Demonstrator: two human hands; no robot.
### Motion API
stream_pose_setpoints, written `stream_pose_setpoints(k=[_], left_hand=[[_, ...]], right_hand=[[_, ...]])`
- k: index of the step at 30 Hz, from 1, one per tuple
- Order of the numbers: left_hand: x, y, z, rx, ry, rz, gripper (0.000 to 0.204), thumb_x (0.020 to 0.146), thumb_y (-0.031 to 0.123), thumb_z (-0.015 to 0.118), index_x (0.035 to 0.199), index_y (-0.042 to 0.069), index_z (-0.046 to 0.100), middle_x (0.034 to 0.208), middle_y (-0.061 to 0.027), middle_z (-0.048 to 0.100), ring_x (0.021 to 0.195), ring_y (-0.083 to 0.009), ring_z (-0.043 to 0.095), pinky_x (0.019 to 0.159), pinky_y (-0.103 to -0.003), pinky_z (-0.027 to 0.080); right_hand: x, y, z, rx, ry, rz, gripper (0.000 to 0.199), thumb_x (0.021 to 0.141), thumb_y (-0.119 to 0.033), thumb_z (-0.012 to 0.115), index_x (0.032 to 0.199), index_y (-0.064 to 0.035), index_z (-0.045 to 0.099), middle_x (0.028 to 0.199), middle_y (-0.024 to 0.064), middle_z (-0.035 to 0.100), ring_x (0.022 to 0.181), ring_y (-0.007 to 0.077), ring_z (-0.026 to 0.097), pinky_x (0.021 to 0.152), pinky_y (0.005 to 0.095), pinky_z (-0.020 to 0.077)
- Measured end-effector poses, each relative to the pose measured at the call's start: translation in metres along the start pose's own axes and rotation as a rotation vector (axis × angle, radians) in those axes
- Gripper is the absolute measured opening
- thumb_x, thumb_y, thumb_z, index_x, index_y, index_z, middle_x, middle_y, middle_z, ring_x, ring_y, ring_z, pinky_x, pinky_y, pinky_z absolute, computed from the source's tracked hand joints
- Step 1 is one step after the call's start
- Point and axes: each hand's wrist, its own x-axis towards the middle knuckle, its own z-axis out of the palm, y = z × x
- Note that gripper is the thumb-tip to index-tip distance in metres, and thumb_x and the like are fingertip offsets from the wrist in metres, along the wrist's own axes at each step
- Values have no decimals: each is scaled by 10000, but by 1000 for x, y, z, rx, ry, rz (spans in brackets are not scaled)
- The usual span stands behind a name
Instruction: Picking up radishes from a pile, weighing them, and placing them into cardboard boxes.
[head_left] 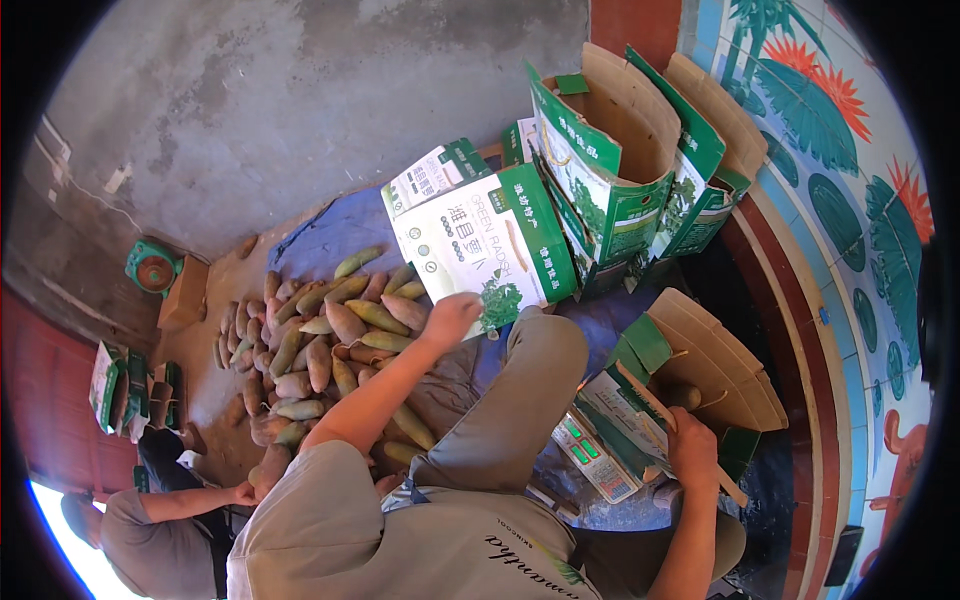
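Note:
My left hand (455,318) is held over the near edge of a pile of radishes (340,310), at the lower front of a closed green-and-white carton (470,235). Its fingers are curled together, and whatever they hold is hidden. At the lower right, my right hand (692,450) grips the brown cardboard flap (645,395) of an open carton (720,360). A radish (682,396) shows inside this carton. Beside and partly under the carton is an electronic scale (590,455) with a lit green display.
Open green cartons (610,140) stand on the right against a painted tile wall (830,150). A blue sheet (335,230) lies under the pile. At far left are a green spring scale (153,268), more cartons (125,390), and another person (165,540) reaching toward the radishes.

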Motion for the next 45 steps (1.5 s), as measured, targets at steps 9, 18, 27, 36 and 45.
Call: stream_pose_setpoints(k=[9, 18, 27, 36, 45], left_hand=[[-187, -208, 31, 544, -710, -618, 328, 820, 247, 513, 1037, 25, 620, 1107, -187, 601, 1030, -343, 575, 879, -428, 461], [-267, -218, 55, 388, -720, -1018, 503, 759, 223, 608, 1234, 82, 524, 1215, -179, 555, 1126, -317, 537, 939, -412, 440], [-272, -160, 60, 590, -1099, -884, 506, 739, 191, 649, 1218, 113, 506, 1231, -125, 472, 1193, -320, 478, 956, -414, 410], [-247, -207, 71, 176, -398, -1355, 701, 770, 253, 628, 1341, 150, 236, 1280, -166, 475, 1185, -320, 487, 960, -398, 411], [-258, -241, 91, -27, 146, -1592, 850, 707, 242, 729, 1379, 189, 212, 1222, -184, 527, 1115, -316, 543, 935, -382, 437]], right_hand=[[11, -6, -1, 26, 21, 53, 241, 773, -21, 587, 1009, -64, 579, 886, 164, 621, 825, 358, 600, 705, 429, 469], [20, -11, 2, 38, 1, 112, 239, 824, -23, 552, 1060, -47, 582, 929, 193, 622, 855, 378, 596, 720, 417, 466], [17, 6, 4, 5, -46, 143, 257, 847, -33, 519, 1099, -45, 561, 953, 195, 618, 876, 384, 591, 743, 415, 462], [21, 7, 5, 35, -56, 127, 262, 856, -38, 499, 1112, -32, 555, 989, 201, 608, 894, 392, 584, 765, 410, 459], [29, -3, 10, 77, -55, 145, 252, 867, -49, 496, 1111, -32, 555, 979, 207, 611, 889, 393, 587, 764, 409, 460]])
